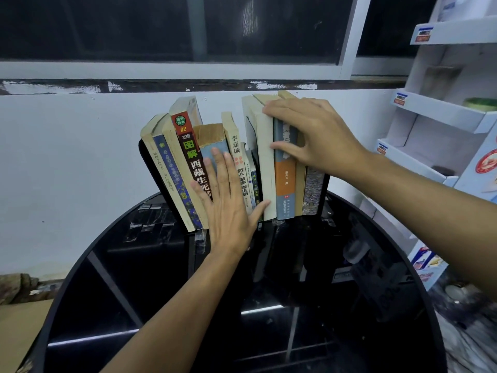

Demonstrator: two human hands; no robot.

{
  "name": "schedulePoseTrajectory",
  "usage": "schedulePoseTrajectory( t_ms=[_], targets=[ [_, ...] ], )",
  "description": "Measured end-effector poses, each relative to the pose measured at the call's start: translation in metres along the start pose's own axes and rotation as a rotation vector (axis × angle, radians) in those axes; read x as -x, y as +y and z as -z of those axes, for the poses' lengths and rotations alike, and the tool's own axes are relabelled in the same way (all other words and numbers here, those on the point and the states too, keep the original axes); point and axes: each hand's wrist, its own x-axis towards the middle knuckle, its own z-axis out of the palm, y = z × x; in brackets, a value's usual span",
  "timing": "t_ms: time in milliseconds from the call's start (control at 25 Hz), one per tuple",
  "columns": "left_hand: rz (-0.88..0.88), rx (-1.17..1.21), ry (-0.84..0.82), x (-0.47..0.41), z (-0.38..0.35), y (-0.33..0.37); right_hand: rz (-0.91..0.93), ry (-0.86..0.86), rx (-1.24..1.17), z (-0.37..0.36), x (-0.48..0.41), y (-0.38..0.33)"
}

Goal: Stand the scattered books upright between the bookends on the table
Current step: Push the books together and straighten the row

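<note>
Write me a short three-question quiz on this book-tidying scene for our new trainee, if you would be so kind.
1. True or false: the left hand lies flat, fingers straight, against the spines of the middle books.
2. The right hand rests on the right-hand books at their: A) bottom edges B) tops C) not at all.
3. What colour is the bookend at the row's left end?
Key: 1 true; 2 B; 3 black.
</note>
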Motion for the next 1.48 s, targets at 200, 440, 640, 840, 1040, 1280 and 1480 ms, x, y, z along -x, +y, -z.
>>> schedulePoseTrajectory(
  t_ms=[200,440,640,840,1040,1280,1480],
  targets=[
    [-0.012,0.017,-0.04,-0.009,-0.003,0.015,0.046,-0.172,0.015,0.015,-0.004,0.011],
    [0.0,0.005,-0.026,-0.01,-0.009,0.015,0.073,-0.149,-0.011,0.009,-0.004,0.014],
    [0.005,0.012,-0.019,-0.012,-0.011,0.016,0.05,-0.132,-0.02,0.003,-0.004,0.014],
    [0.0,0.019,-0.009,-0.012,-0.013,0.016,0.055,-0.116,-0.02,-0.001,-0.006,0.013],
    [0.006,0.051,-0.013,-0.01,-0.009,0.017,0.058,-0.14,-0.028,0.006,-0.005,0.012],
    [-0.123,0.082,-0.016,-0.016,-0.009,0.037,0.051,-0.199,-0.021,0.021,0.003,0.029],
    [-0.134,-0.01,-0.006,-0.02,-0.019,0.04,0.074,-0.184,0.062,0.02,0.009,0.038]
  ],
)
